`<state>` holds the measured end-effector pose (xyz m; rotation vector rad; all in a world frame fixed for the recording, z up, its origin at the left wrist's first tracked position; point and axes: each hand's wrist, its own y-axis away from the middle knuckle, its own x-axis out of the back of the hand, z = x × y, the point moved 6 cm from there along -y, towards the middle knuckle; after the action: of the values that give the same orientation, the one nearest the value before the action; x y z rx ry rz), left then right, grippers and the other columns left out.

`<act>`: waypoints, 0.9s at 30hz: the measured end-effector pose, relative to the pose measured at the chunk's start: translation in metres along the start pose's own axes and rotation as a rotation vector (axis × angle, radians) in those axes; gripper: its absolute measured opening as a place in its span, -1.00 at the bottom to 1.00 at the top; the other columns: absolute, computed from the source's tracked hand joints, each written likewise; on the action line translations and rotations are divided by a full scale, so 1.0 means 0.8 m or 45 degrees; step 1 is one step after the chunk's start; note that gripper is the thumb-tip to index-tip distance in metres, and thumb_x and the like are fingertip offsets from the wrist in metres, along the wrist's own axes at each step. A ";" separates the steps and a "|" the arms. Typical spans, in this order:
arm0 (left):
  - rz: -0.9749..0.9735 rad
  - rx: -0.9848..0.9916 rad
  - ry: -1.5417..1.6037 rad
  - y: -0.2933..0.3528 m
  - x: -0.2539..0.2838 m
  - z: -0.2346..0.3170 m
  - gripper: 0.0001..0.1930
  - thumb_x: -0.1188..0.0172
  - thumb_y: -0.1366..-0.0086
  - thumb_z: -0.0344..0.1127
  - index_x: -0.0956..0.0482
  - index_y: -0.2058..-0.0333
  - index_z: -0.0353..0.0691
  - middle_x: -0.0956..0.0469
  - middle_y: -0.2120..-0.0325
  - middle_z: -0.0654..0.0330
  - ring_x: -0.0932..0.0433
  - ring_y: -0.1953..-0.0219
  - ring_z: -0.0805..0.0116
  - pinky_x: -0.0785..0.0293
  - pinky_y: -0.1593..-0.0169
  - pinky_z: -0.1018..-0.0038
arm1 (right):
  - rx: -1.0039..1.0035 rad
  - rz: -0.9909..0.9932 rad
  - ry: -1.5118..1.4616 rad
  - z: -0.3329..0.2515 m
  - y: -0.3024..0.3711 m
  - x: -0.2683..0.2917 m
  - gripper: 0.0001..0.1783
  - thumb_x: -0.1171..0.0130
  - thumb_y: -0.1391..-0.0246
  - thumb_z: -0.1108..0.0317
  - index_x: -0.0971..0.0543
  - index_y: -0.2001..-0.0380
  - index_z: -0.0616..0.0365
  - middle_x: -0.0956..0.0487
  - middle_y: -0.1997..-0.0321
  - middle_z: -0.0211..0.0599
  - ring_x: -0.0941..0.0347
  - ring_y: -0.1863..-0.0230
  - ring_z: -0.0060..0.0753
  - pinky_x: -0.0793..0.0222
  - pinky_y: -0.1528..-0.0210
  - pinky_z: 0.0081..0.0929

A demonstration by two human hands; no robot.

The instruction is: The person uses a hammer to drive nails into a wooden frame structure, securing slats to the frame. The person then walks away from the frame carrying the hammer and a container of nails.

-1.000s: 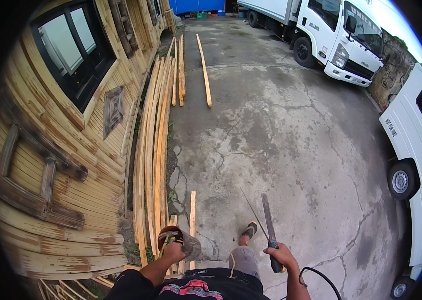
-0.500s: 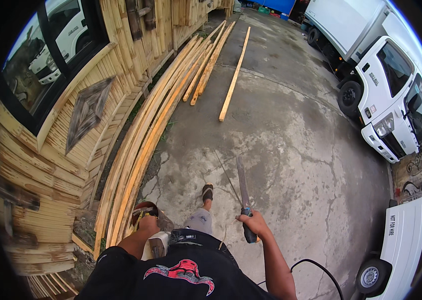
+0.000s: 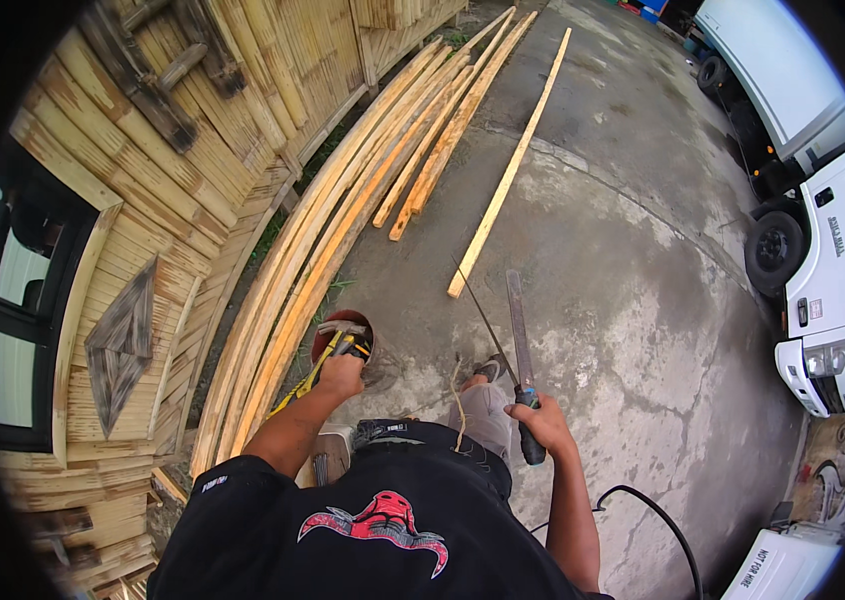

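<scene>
My right hand (image 3: 545, 425) is closed around the dark, blue-trimmed handle of what looks like a handsaw (image 3: 518, 320), its long flat blade pointing away from me. A thin dark strip (image 3: 486, 318) slants out beside that blade from the same grip; I cannot tell whether it is a separate tool. My left hand (image 3: 342, 376) is closed on a yellow-and-black tool (image 3: 348, 346) of a kind I cannot make out. Just beyond that hand is a reddish-brown bucket (image 3: 366, 325), with a greyish piece across its top. A pale container (image 3: 335, 452) sits by my waist, partly hidden by my shirt.
Long timber strips (image 3: 333, 235) lie along the bamboo wall (image 3: 173, 215) on my left. A single timber strip (image 3: 513, 175) lies ahead on cracked concrete (image 3: 633, 330). A white truck (image 3: 828, 290) stands at right. A black cable (image 3: 658, 515) curves at lower right.
My view has shifted forward and turned. My left hand has moved forward and right in the picture, with the bucket now plainly visible beyond it. The saw's grip remains unchanged.
</scene>
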<state>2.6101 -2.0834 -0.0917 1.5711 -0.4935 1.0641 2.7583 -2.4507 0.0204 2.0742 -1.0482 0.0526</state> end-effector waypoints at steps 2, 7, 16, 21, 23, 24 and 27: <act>0.030 0.000 -0.020 -0.104 0.050 0.025 -0.75 -0.29 0.05 -0.25 -0.72 0.34 -0.16 -0.67 0.37 0.01 -0.67 0.21 0.07 -0.58 0.11 0.23 | 0.002 -0.003 0.045 -0.020 -0.086 0.065 -0.57 -0.35 0.16 0.11 -0.58 0.36 0.29 -0.58 0.51 -0.23 -0.50 0.46 -0.37 -0.41 0.32 -0.36; -0.035 0.046 -0.001 -0.329 0.186 0.107 -0.72 -0.33 0.05 -0.22 -0.72 0.31 -0.14 -0.68 0.30 0.04 -0.66 0.16 0.08 -0.57 0.07 0.24 | 0.020 0.029 0.151 -0.114 -0.282 0.253 -0.48 -0.34 0.19 0.02 -0.60 0.30 0.27 -0.62 0.42 -0.13 -0.54 0.34 -0.25 -0.43 0.20 -0.31; -0.082 0.118 0.022 -0.717 0.401 0.228 -0.66 -0.37 0.05 -0.18 -0.71 0.29 -0.22 -0.67 0.25 0.01 -0.66 0.15 0.09 -0.58 0.07 0.24 | -0.021 -0.047 0.073 -0.309 -0.674 0.550 -0.52 -0.33 0.18 0.00 -0.60 0.35 0.23 -0.62 0.46 -0.17 -0.55 0.40 -0.23 -0.44 0.22 -0.30; -0.095 0.044 0.103 -0.975 0.552 0.285 -0.67 -0.33 0.08 -0.18 -0.71 0.33 -0.25 -0.66 0.31 -0.07 -0.66 0.19 0.00 -0.59 0.11 0.17 | -0.042 0.067 0.205 -0.421 -0.903 0.696 -0.53 -0.33 0.17 0.00 -0.60 0.38 0.22 -0.61 0.47 -0.18 -0.54 0.42 -0.24 -0.44 0.23 -0.29; -0.087 0.056 0.095 -1.058 0.628 0.309 -0.70 -0.32 0.06 -0.21 -0.71 0.33 -0.23 -0.66 0.32 -0.05 -0.66 0.20 0.01 -0.59 0.12 0.17 | 0.015 0.097 0.131 -0.476 -0.978 0.757 -0.55 -0.33 0.17 0.03 -0.60 0.39 0.22 -0.61 0.48 -0.20 -0.53 0.42 -0.25 -0.43 0.24 -0.30; -0.098 0.056 0.067 -1.086 0.659 0.323 -0.72 -0.31 0.04 -0.23 -0.71 0.33 -0.22 -0.67 0.33 -0.04 -0.67 0.20 0.02 -0.59 0.12 0.18 | -0.090 0.047 0.108 -0.493 -1.009 0.784 -0.56 -0.33 0.17 0.04 -0.60 0.38 0.23 -0.61 0.48 -0.20 -0.53 0.41 -0.26 -0.43 0.23 -0.31; -0.054 0.020 -0.016 -1.219 0.774 0.369 -0.77 -0.27 0.01 -0.29 -0.72 0.35 -0.19 -0.68 0.32 -0.02 -0.68 0.22 0.05 -0.60 0.12 0.21 | -0.094 0.034 -0.024 -0.558 -1.120 0.874 -0.56 -0.33 0.16 0.08 -0.60 0.36 0.25 -0.61 0.46 -0.18 -0.54 0.37 -0.29 -0.42 0.21 -0.33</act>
<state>3.7929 -1.9339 -0.1068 1.5960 -0.4591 1.0287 3.9709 -2.3087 0.0114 1.9980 -1.0734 0.0079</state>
